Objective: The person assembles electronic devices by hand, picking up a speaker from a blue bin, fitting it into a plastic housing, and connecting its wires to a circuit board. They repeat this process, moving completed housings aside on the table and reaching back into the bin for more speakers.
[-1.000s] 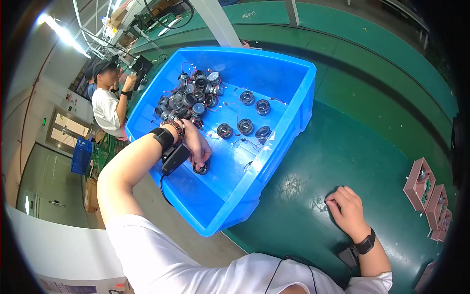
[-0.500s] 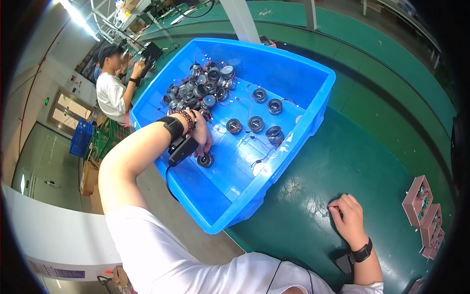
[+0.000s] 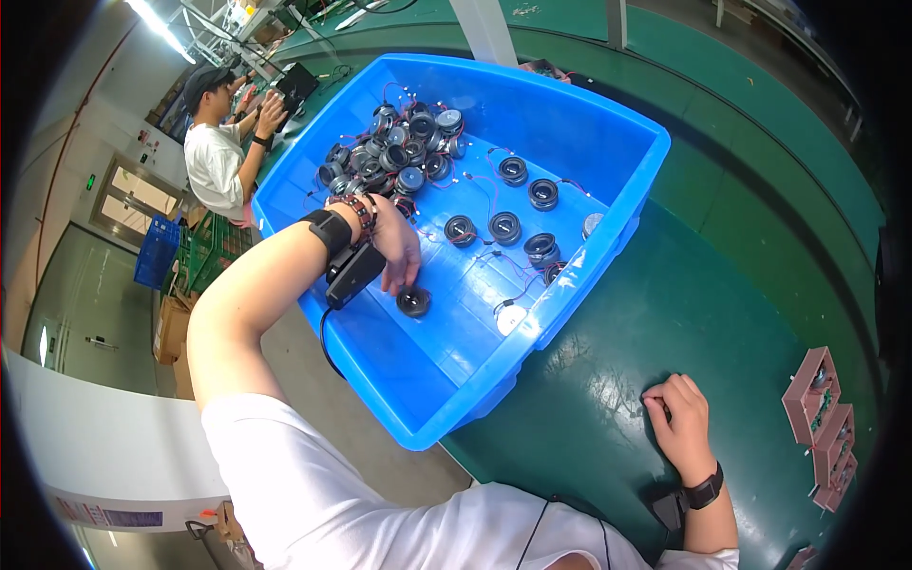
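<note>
A round black speaker [image 3: 412, 302] appears to be touched at its upper edge by the fingers of the left hand [image 3: 399, 255], inside the blue plastic bin [image 3: 489, 370]. These fingers are held narrow and pointed down; whether the speaker is gripped cannot be told. The bin's left rim is crossed by the left forearm [image 3: 252, 294]. Bare blue bottom is shown between the speaker and the near walls. The far-left part is taken up by a heap of wired speakers [image 3: 394, 157], while loose speakers [image 3: 504, 228] are spread toward the right wall. The bin's near corner is seen projecting past the edge of the green tabletop [image 3: 617, 323]. The right hand [image 3: 681, 415] is rested there, well apart from the bin, fingers curled in; whether anything is held cannot be told. Pink boxes [image 3: 806, 380] are placed farther right.
</note>
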`<state>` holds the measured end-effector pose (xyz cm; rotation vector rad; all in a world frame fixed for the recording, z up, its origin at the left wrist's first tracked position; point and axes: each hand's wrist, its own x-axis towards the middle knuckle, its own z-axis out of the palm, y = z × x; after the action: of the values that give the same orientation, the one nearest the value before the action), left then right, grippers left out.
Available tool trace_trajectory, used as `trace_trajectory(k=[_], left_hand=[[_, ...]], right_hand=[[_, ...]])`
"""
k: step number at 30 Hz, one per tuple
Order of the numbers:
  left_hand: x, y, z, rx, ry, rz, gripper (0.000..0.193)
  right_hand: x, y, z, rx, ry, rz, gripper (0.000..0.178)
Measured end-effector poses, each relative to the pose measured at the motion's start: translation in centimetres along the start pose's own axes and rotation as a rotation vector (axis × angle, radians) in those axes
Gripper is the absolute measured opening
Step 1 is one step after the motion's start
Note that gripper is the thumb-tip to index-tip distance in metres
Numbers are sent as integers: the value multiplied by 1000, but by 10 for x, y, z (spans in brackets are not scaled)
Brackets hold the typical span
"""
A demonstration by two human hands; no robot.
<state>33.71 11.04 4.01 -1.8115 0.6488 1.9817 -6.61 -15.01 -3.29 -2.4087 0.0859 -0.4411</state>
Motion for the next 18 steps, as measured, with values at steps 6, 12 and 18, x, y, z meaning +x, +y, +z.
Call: trace_trajectory(k=[6,12,18], left_hand=[[3,33,6,98,68,163,37],[-23,23,-9,185,375,-51,31],[-57,-5,-22,372,1236,-112,30]], right_hand=[[2,-1,0,-8,-9,5,7],[1,-1,-1,3,-9,7,7],[0,-1,-2,-13,-21,3,7]])
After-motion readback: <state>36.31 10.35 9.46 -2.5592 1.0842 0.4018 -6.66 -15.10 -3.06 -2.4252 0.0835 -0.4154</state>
